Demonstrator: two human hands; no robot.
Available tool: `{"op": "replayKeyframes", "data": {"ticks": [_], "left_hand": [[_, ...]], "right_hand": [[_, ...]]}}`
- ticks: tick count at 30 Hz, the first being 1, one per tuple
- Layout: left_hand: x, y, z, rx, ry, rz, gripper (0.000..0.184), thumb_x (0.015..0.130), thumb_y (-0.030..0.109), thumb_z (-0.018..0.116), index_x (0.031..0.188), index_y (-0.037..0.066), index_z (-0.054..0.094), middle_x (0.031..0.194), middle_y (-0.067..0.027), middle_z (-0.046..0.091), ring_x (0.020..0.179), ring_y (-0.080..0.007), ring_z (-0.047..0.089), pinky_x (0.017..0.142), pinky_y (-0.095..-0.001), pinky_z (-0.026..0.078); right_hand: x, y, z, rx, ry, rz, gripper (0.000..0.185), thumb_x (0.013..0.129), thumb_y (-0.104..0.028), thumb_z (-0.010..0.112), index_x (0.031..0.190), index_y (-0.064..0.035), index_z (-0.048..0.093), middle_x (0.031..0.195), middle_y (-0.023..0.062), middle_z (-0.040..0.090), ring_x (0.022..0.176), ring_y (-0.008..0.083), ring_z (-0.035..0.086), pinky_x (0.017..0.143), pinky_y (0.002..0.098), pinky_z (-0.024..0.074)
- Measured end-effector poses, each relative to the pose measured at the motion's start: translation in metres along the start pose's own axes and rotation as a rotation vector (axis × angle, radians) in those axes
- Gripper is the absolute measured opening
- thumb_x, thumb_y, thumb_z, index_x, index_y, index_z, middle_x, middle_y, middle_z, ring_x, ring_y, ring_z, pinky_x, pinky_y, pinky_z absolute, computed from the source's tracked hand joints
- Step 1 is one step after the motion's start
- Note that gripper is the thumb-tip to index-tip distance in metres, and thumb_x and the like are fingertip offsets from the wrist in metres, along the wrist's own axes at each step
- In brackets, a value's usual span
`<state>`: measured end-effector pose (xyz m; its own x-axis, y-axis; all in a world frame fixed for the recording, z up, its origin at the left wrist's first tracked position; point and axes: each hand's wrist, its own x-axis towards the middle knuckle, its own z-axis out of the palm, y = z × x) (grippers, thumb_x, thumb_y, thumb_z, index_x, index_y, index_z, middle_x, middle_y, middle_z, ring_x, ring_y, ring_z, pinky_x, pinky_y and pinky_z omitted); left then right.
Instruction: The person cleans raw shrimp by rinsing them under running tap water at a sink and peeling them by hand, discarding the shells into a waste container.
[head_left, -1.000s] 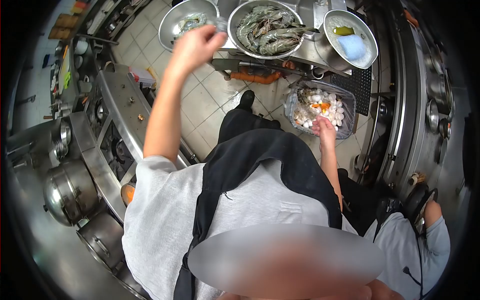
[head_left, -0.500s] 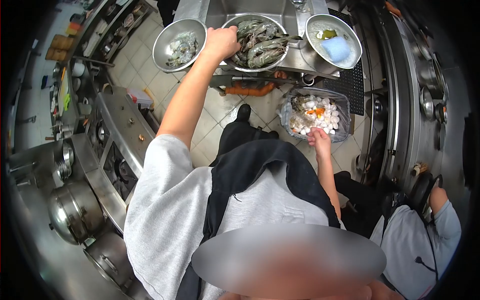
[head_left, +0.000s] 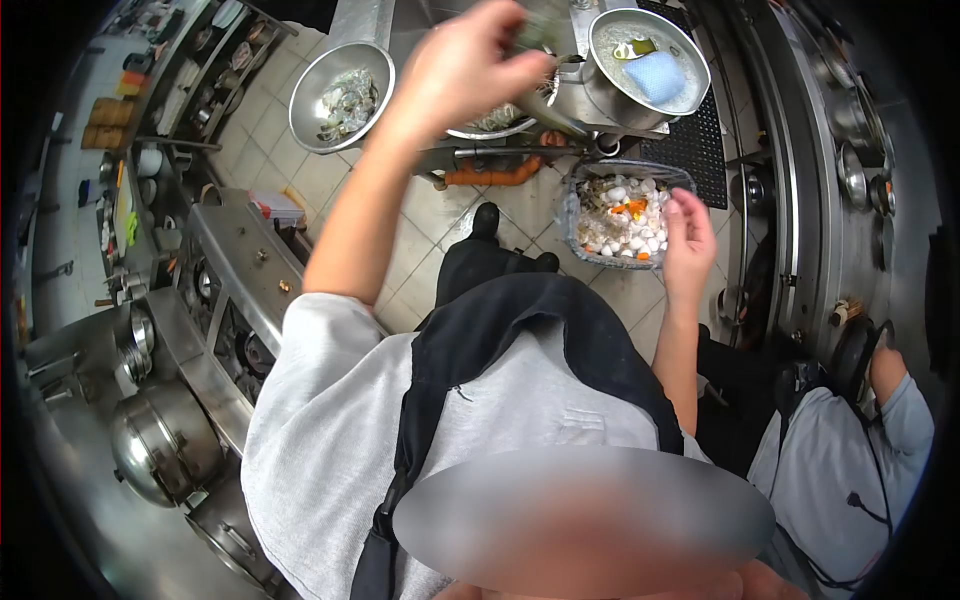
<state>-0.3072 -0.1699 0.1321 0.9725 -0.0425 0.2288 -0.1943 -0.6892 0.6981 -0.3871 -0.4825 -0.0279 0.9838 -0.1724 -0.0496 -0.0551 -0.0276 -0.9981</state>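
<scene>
My left hand (head_left: 465, 65), smeared by motion, is raised over the sink side with thumb and fingers closed on a greenish-grey shrimp (head_left: 548, 110) that hangs below it, blurred. Beneath, a metal bowl of whole shrimp (head_left: 497, 118) is mostly hidden by the hand. Left of it, peeled shrimp (head_left: 350, 102) lie in a second steel bowl (head_left: 302, 117). My right hand (head_left: 690, 245) is at the right edge of the lined waste bin (head_left: 570, 215), fingers loosely bent and a little apart, with nothing visible in them. Eggshells and orange scraps (head_left: 628, 212) fill the bin.
At the right of the sink stands a steel pot (head_left: 612, 95) with cloudy liquid, a blue cloth (head_left: 655, 76) and a green-yellow sponge (head_left: 633, 48). A stove (head_left: 235, 330) is on my left. Another person (head_left: 830, 480) stands close on my right. An orange pipe (head_left: 490, 177) runs below the sink.
My left hand has lifted from the rim of the shrimp bowl, up and to the right, with a shrimp. My right hand has moved up and right from the bin's near edge, its pinch loosening.
</scene>
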Motion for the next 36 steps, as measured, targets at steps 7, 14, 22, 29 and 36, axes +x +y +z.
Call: {"op": "replayKeyframes", "data": {"ticks": [7, 14, 22, 29, 36], "left_hand": [[-0.026, -0.029, 0.227, -0.721, -0.401, -0.172, 0.035, 0.082, 0.026, 0.08, 0.095, 0.002, 0.057, 0.077, -0.003, 0.067, 0.067, -0.0073, 0.06, 0.054, -0.0244, 0.046], [-0.056, -0.014, 0.238, -1.149, -0.735, -0.572, 0.035, 0.097, 0.025, 0.064, 0.122, 0.001, 0.056, 0.108, -0.007, 0.069, 0.086, -0.0119, 0.069, 0.072, -0.0258, 0.056], [-0.059, -0.024, 0.236, -0.129, -0.271, 0.225, 0.046, 0.088, 0.024, 0.069, 0.13, 0.008, 0.061, 0.119, -0.0122, 0.068, 0.1, -0.025, 0.069, 0.083, -0.0372, 0.054], [-0.043, -0.026, 0.224, 0.143, -0.421, 0.661, 0.036, 0.084, 0.025, 0.068, 0.115, 0.008, 0.068, 0.107, -0.01, 0.07, 0.1, -0.0292, 0.066, 0.088, -0.0427, 0.052], [-0.042, -0.017, 0.227, 0.044, -0.473, 0.477, 0.026, 0.087, 0.026, 0.059, 0.1, 0.006, 0.069, 0.088, -0.0158, 0.068, 0.086, -0.035, 0.066, 0.078, -0.0447, 0.053]], "right_hand": [[0.003, -0.07, 0.014, -0.819, -0.133, -0.481, 0.047, 0.08, -0.023, 0.078, 0.12, -0.0024, 0.065, 0.106, 0.0136, 0.07, 0.1, 0.0307, 0.065, 0.098, 0.0441, 0.0463], [0.013, 0.021, -0.017, -0.489, -0.031, 0.011, 0.043, 0.089, -0.016, 0.068, 0.128, -0.0002, 0.062, 0.107, 0.0127, 0.073, 0.101, 0.02, 0.068, 0.091, 0.03, 0.0501], [0.021, 0.055, -0.038, -0.084, -0.136, 0.236, 0.035, 0.095, -0.012, 0.062, 0.126, 0.0043, 0.061, 0.108, 0.0072, 0.07, 0.097, 0.0111, 0.063, 0.086, 0.0247, 0.048], [0.03, 0.038, -0.043, -0.285, -0.347, 0.222, 0.042, 0.092, -0.023, 0.066, 0.124, 0.0038, 0.063, 0.094, 0.007, 0.07, 0.085, 0.0147, 0.064, 0.079, 0.0308, 0.0499], [0.015, -0.003, -0.039, -0.888, -0.275, -0.157, 0.03, 0.089, -0.027, 0.07, 0.113, -0.0088, 0.069, 0.091, 0.0155, 0.07, 0.081, 0.0346, 0.066, 0.073, 0.0432, 0.0517]]}}
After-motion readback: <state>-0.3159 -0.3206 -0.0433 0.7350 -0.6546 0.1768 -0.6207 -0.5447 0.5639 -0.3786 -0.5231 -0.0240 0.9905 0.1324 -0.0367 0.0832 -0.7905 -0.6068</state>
